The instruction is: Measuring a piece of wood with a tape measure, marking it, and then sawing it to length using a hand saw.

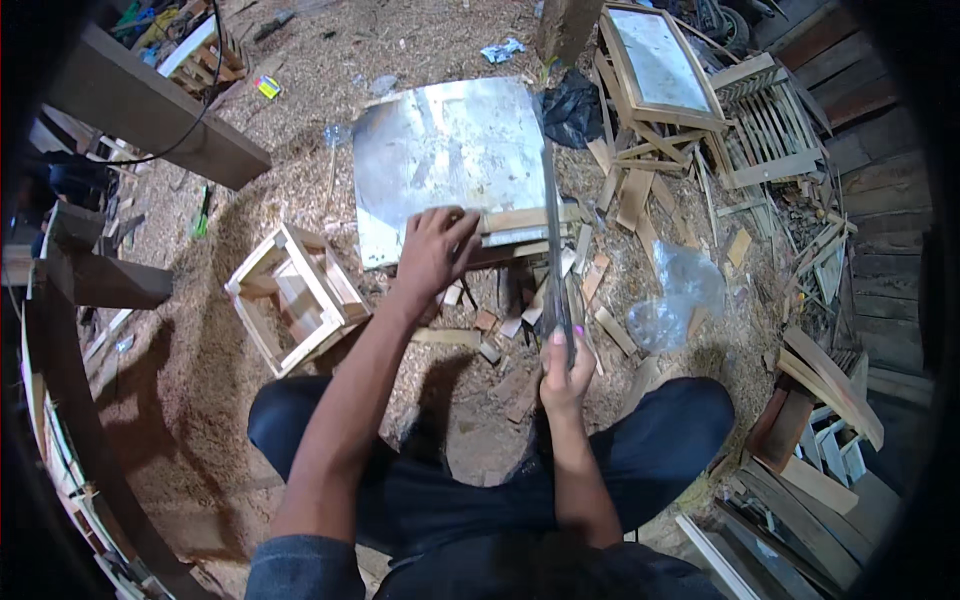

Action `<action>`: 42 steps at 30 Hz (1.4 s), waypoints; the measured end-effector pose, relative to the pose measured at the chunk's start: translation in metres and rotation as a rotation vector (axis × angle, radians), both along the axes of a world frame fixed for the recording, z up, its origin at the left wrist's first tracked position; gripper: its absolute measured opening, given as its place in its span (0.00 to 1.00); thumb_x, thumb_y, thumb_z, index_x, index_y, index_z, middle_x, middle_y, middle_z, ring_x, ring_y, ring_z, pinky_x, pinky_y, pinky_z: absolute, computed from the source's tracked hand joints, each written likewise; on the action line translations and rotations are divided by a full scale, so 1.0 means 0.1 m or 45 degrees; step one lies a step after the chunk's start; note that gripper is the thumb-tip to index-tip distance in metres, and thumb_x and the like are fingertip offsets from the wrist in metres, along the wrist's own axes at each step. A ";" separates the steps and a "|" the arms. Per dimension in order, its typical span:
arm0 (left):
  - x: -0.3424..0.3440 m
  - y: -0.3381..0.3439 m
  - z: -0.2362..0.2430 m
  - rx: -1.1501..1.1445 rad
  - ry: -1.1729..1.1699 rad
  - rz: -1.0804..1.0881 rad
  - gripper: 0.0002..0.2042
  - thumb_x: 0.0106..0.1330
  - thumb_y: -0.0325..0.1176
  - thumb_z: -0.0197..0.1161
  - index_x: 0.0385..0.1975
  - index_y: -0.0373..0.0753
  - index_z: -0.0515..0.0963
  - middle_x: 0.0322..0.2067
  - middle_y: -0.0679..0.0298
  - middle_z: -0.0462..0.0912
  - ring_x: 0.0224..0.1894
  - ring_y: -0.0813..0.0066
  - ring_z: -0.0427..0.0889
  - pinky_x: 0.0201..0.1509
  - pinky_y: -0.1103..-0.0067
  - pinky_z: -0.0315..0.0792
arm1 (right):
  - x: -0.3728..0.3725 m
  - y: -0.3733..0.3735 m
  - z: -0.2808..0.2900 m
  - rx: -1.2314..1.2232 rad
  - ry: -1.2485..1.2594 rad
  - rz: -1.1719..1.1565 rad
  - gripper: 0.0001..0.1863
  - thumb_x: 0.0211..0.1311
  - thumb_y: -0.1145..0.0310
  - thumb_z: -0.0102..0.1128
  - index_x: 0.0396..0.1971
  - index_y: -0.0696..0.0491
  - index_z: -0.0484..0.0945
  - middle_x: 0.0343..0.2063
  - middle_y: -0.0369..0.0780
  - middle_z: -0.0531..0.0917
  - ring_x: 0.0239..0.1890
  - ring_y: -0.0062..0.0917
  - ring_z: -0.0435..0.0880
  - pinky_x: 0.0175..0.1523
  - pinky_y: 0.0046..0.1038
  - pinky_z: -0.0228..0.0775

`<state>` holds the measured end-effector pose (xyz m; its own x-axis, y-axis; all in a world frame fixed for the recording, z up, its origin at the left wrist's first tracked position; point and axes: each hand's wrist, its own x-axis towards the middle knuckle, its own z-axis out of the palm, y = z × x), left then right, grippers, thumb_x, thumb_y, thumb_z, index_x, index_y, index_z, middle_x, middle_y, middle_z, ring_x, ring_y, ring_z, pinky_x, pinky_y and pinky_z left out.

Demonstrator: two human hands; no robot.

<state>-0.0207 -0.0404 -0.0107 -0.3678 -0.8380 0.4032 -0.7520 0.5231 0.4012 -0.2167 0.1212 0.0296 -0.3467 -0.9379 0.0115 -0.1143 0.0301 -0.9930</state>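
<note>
Left hand: our left hand [432, 250] lies palm down, fingers spread and bent, pressing on the near edge of the metal sheet [445, 160] where it meets the wooden slat [525, 218]. It closes on nothing; it bears down flat.

Right hand: our right hand [565, 370] is clamped around the near end of a long thin metal strip [552, 240], thumb up along it. The two hands are well apart, left ahead and higher, right nearer our body.

Metal strip: it runs away from us, nearly straight, along the right edge of the metal sheet and across the slat. Whether it touches the sheet's edge we cannot tell.

Metal sheet: dull, silvery, roughly square, lying flat on the sawdust floor [190, 330] in front of our knees, its near edge resting on the slat.

Wooden slat: pale, lying crosswise under the sheet's near edge, just right of the left hand.

Wooden frame box: a small open box of light laths [295, 295] sits tilted on the sawdust, left of the left hand, apart from the sheet.

Offcuts: short wood scraps [600, 280] are scattered between the sheet and our legs.

Plastic bag: a clear crumpled one [680, 295] lies right of the strip, near our right knee.

Right side: a framed panel [660, 65] and slatted wooden pieces [770, 125] are stacked beyond the sheet.

Posture: we sit, legs in dark trousers spread.
</note>
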 end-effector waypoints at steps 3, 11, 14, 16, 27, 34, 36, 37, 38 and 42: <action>-0.03 0.05 0.07 -0.050 0.029 0.041 0.16 0.66 0.39 0.62 0.51 0.44 0.80 0.45 0.61 0.80 0.51 0.63 0.76 0.57 0.67 0.65 | 0.09 0.11 -0.06 0.090 -0.225 -0.019 0.19 0.73 0.60 0.49 0.22 0.53 0.68 0.17 0.31 0.68 0.19 0.15 0.65 0.25 0.22 0.53; -0.07 0.02 0.09 0.036 0.109 0.170 0.14 0.63 0.41 0.65 0.45 0.42 0.80 0.41 0.62 0.80 0.47 0.64 0.77 0.53 0.70 0.66 | 0.23 -0.05 -0.09 0.234 -0.267 0.129 0.18 0.73 0.59 0.50 0.24 0.55 0.72 0.17 0.31 0.71 0.20 0.14 0.68 0.27 0.20 0.58; -0.08 -0.01 0.12 0.045 0.126 0.156 0.14 0.63 0.41 0.65 0.45 0.42 0.80 0.40 0.63 0.79 0.45 0.65 0.76 0.52 0.70 0.66 | 0.26 -0.08 -0.15 0.227 -0.191 0.102 0.20 0.73 0.58 0.49 0.22 0.55 0.72 0.17 0.31 0.70 0.21 0.15 0.67 0.27 0.22 0.57; -0.08 -0.02 0.14 0.088 0.089 0.148 0.14 0.64 0.40 0.65 0.46 0.42 0.80 0.41 0.62 0.79 0.47 0.64 0.76 0.53 0.69 0.65 | 0.28 -0.10 -0.18 0.206 -0.198 0.100 0.20 0.73 0.59 0.49 0.22 0.55 0.71 0.17 0.31 0.70 0.21 0.15 0.67 0.27 0.23 0.56; -0.78 -0.49 0.07 0.199 0.151 -0.082 0.14 0.61 0.41 0.65 0.42 0.41 0.80 0.43 0.60 0.78 0.49 0.59 0.74 0.54 0.66 0.64 | -0.13 -0.30 -0.11 0.121 -0.005 0.002 0.20 0.72 0.61 0.51 0.20 0.57 0.72 0.13 0.33 0.69 0.18 0.18 0.67 0.25 0.27 0.56; -1.03 -0.58 0.10 0.220 0.127 0.054 0.12 0.64 0.42 0.61 0.39 0.41 0.80 0.40 0.60 0.78 0.46 0.59 0.75 0.52 0.66 0.64 | -0.48 -0.48 -0.04 0.244 0.019 0.004 0.19 0.71 0.61 0.53 0.22 0.59 0.75 0.13 0.37 0.71 0.17 0.21 0.70 0.25 0.29 0.59; -1.12 -0.61 0.10 0.264 0.213 0.178 0.10 0.65 0.41 0.59 0.33 0.41 0.79 0.36 0.60 0.79 0.46 0.60 0.76 0.50 0.65 0.64 | -0.54 -0.53 -0.06 0.223 0.056 0.020 0.20 0.71 0.61 0.53 0.22 0.59 0.74 0.13 0.37 0.71 0.17 0.21 0.69 0.25 0.29 0.59; -1.15 -0.65 0.06 0.269 0.209 0.185 0.10 0.65 0.41 0.59 0.33 0.41 0.79 0.36 0.60 0.79 0.46 0.60 0.76 0.50 0.65 0.64 | -0.54 -0.56 -0.04 0.195 0.091 0.046 0.20 0.72 0.61 0.53 0.21 0.59 0.73 0.13 0.36 0.71 0.17 0.21 0.69 0.25 0.28 0.59; -1.20 -0.72 0.02 0.290 0.193 0.343 0.10 0.67 0.41 0.58 0.31 0.41 0.79 0.36 0.60 0.79 0.46 0.60 0.76 0.49 0.65 0.64 | -0.55 -0.58 -0.08 0.174 0.126 0.044 0.20 0.72 0.62 0.53 0.20 0.58 0.72 0.13 0.35 0.70 0.17 0.20 0.69 0.24 0.28 0.58; -1.39 -0.78 -0.02 0.252 0.054 0.619 0.13 0.72 0.41 0.53 0.31 0.41 0.78 0.35 0.59 0.77 0.43 0.61 0.76 0.47 0.66 0.65 | -0.62 -0.60 -0.12 0.187 0.019 0.071 0.22 0.72 0.59 0.51 0.20 0.57 0.72 0.12 0.34 0.69 0.17 0.18 0.68 0.24 0.28 0.58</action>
<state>-0.1596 -0.1189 -0.0125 0.0954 -0.9695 0.2256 -0.8698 0.0290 0.4926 -0.2788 0.0612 0.0180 -0.2951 -0.9476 -0.1226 -0.1342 0.1682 -0.9766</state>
